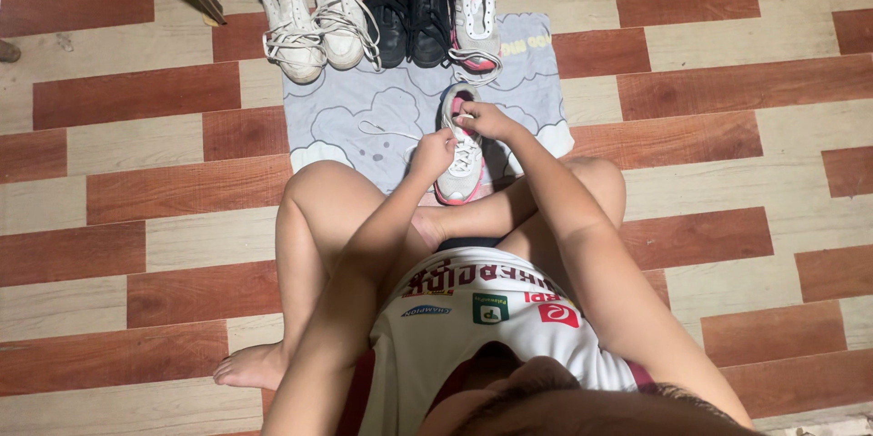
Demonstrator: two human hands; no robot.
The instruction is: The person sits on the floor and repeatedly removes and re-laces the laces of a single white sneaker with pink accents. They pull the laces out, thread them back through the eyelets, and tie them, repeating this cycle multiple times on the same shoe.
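The grey-and-pink sneaker [461, 156] lies on the pale blue cloth mat [364, 113], near the mat's front edge and just ahead of the person's crossed legs, toe toward the body. The left hand [433, 150] is pinched on a white lace [386, 131] at the shoe's left side; a loose length of that lace trails out over the mat. The right hand [484, 118] is closed on the lacing at the shoe's opening, near the tongue.

Nothing pins the shoe down, so a hard pull on the lace would likely drag or roll it sideways. The trailing end could slip back out of an eyelet if the pinch loosens. Uneven pulls would probably leave one end short.

At the mat's far edge stand a matching pink sneaker [475, 13], a black pair [411, 9] and white high-tops [314, 13], whose loose laces spill close enough to tangle.
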